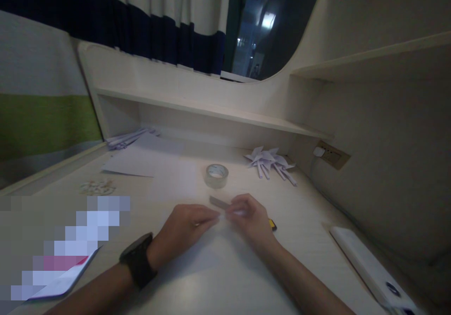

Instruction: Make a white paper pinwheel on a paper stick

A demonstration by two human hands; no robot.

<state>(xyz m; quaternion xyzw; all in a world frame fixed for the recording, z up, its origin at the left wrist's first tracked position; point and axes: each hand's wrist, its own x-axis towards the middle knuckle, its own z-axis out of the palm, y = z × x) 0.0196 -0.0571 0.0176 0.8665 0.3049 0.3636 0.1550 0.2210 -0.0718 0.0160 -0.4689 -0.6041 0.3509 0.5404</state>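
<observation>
Pale desk, two hands pinching a small strip of paper

Pale wood makes up the desk [225,277] and the low shelf [211,110] behind it; striped curtains [141,28] hang above, with a dark window [268,23] to their right; loose white sheets [141,160] lie at the back left of the desk; a long white device [369,268] lies near the right edge; a heap of folded paper shapes [269,162] sits at the back right, near a wall socket [331,154]; a roll of clear tape [216,175] stands just beyond the hands; the left hand [185,230], a dark watch [138,260] on its wrist, and the right hand [248,218] meet fingertip to fingertip at the middle of the desk, fingers narrowed in a pinch on a small paper strip [220,203] that pokes out behind them, low over the desktop; a yellow-tipped object [272,224] peeks out from under the right hand, too hidden to identify
</observation>
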